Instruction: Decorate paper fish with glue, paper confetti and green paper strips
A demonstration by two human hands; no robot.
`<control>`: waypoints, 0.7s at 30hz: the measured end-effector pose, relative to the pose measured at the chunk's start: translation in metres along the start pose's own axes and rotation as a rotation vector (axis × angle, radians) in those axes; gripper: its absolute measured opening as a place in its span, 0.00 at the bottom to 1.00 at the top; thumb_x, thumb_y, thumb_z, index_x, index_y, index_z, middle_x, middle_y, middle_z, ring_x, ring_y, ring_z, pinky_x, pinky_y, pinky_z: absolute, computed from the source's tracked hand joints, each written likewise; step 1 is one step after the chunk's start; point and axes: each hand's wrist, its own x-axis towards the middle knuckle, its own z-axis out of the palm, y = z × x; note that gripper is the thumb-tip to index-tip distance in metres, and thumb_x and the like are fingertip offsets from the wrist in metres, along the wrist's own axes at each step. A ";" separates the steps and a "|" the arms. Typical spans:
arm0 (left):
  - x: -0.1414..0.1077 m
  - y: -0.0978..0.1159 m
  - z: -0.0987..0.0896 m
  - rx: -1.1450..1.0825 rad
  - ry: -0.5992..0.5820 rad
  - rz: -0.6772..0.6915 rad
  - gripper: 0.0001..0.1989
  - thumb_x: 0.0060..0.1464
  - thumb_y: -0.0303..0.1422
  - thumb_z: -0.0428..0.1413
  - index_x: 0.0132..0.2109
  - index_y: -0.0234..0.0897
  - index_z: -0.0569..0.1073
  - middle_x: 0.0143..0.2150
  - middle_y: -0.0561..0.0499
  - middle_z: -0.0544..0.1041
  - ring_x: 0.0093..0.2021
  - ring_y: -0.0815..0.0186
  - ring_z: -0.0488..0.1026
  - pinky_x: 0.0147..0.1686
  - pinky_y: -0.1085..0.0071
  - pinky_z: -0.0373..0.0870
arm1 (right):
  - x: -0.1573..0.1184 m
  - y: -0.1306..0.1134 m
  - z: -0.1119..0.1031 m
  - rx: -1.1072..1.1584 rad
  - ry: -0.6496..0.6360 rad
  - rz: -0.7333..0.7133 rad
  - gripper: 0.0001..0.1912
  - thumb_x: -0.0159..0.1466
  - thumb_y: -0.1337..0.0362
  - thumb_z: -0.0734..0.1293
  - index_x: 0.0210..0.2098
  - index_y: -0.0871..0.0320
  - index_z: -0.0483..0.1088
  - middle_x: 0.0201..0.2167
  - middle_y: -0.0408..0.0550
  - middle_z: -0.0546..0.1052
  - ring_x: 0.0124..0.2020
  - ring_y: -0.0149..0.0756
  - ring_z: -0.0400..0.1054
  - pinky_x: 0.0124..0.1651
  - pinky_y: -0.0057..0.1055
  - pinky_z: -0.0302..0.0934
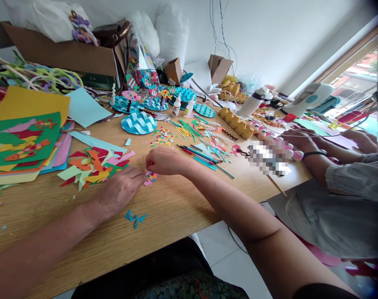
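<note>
A small pink paper fish with coloured dots lies on the table between my hands. My left hand has its fingers together at the fish's left edge, gripping it. Bent over the upper edge of the fish is my right hand, its fingers closed in a pinch; anything between them is hidden. Nearer to me lie blue paper scraps. Just beyond my hands are scattered tiny coloured paper dots. Coloured paper offcuts are heaped behind my left hand.
Pencils lie beyond my right forearm. Glue bottles stand near blue wavy paper discs. Coloured sheets are stacked at left. At right, another person's hands are by pink-and-white pieces. A white bottle stands farther back.
</note>
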 end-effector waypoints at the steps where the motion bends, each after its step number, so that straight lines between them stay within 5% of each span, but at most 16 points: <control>1: 0.000 0.000 0.000 0.002 0.002 0.001 0.16 0.59 0.27 0.39 0.38 0.36 0.72 0.38 0.48 0.75 0.40 0.63 0.71 0.39 0.65 0.72 | 0.000 0.000 0.000 -0.007 -0.005 -0.008 0.15 0.54 0.70 0.59 0.36 0.59 0.75 0.36 0.50 0.77 0.34 0.33 0.69 0.29 0.24 0.54; 15: -0.001 -0.001 0.002 -0.038 -0.007 -0.027 0.14 0.59 0.28 0.41 0.38 0.36 0.72 0.37 0.49 0.75 0.40 0.63 0.71 0.40 0.65 0.71 | 0.001 -0.001 0.000 -0.026 -0.026 0.018 0.15 0.54 0.70 0.60 0.36 0.60 0.75 0.37 0.52 0.77 0.35 0.35 0.68 0.29 0.26 0.52; 21: 0.002 0.002 -0.002 -0.015 -0.044 -0.043 0.16 0.58 0.27 0.40 0.36 0.36 0.73 0.37 0.48 0.76 0.39 0.63 0.72 0.40 0.65 0.70 | -0.010 0.006 -0.010 0.059 0.115 0.110 0.14 0.55 0.70 0.58 0.35 0.61 0.74 0.34 0.51 0.76 0.32 0.32 0.66 0.29 0.25 0.51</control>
